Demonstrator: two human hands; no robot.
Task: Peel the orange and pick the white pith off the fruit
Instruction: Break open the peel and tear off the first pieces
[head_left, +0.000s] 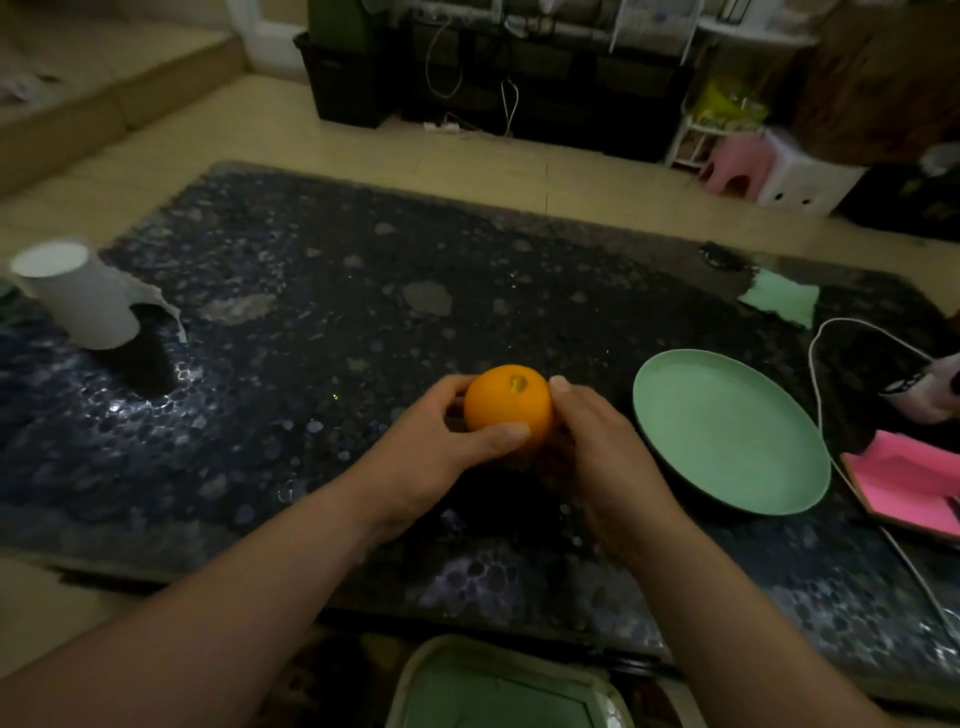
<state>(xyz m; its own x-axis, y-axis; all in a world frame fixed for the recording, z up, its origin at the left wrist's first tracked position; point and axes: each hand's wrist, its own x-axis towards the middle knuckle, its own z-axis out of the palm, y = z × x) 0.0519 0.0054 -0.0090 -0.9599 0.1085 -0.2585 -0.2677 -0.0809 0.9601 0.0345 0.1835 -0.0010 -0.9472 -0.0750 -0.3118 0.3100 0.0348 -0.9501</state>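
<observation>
An orange (506, 402) with its skin on is held over the dark speckled table (311, 322), near the middle of the view. A small ragged nick shows at its top. My left hand (436, 447) grips it from the left, thumb laid across the front. My right hand (597, 441) holds it from the right, a fingertip showing at the upper right edge of the fruit. The underside of the orange is hidden by both hands.
A pale green plate (727, 431) lies just right of my hands. A white paper roll (78, 296) stands at the far left. A pink box (909, 478), a white cord (821, 384) and a green cloth (779, 301) lie at the right. A green bin (498, 686) sits below the near edge.
</observation>
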